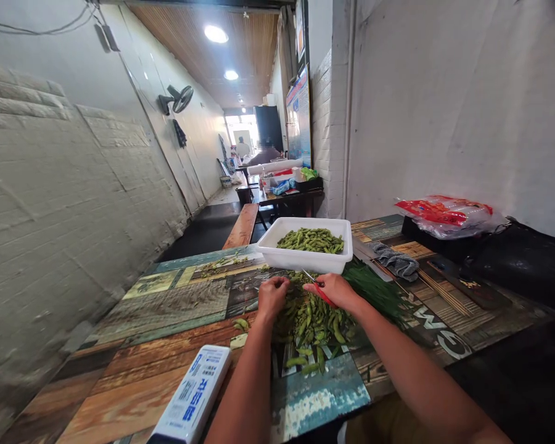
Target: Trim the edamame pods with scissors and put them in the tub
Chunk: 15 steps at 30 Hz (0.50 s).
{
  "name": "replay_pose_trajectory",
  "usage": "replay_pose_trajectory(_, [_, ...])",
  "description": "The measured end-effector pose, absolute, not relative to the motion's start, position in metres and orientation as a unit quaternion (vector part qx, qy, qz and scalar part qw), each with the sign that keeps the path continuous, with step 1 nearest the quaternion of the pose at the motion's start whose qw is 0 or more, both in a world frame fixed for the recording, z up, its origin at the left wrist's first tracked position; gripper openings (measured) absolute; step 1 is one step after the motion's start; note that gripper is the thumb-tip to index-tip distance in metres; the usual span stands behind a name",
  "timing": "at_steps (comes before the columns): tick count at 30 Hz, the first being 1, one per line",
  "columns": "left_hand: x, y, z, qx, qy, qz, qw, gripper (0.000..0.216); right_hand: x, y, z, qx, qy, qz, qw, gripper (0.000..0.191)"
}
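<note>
My right hand [335,290] grips a pair of red-handled scissors [324,297], their metal blades pointing up and left toward the tub. To the left, my left hand [272,296] is closed with the fingertips pinched together; whatever they hold is hidden. Between and below both hands, a loose pile of green edamame pods [321,320] and small trimmings lies on the table. Just beyond the hands stands a white plastic tub [300,262] with more edamame pods [309,240] heaped inside. A bundle of long green leaves [374,287] lies to the right of my right hand.
A white box with blue print [192,394] lies at the table's near left. On the right are a grey cloth [395,260], wooden skewers [444,293] and a red-and-clear plastic package [451,213]. Behind stand a bench [243,227] and a cluttered table; people sit farther back.
</note>
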<state>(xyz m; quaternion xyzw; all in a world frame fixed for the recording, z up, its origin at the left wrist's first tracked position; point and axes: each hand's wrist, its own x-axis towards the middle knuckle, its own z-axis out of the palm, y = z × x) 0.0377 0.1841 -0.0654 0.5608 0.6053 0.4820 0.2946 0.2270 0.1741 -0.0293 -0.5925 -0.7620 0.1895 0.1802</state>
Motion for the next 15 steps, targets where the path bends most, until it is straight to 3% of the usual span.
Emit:
replay_pose_trajectory(6, [0.043,0.179,-0.055,0.407,0.468,0.569,0.540,0.046,0.228,0.167,-0.026,-0.529,-0.707,0.415,0.217,0.061])
replay_pose_trajectory(10, [0.046,0.177,-0.050,0.362,0.442,0.588,0.572,0.050,0.228,0.167,-0.028,-0.492,-0.668,0.504,0.240,0.059])
replay_pose_trajectory(15, [0.050,0.176,-0.049,0.360,0.436,0.571,0.595,0.050,0.228,0.174,-0.038,-0.483,-0.666,0.512,0.248,0.059])
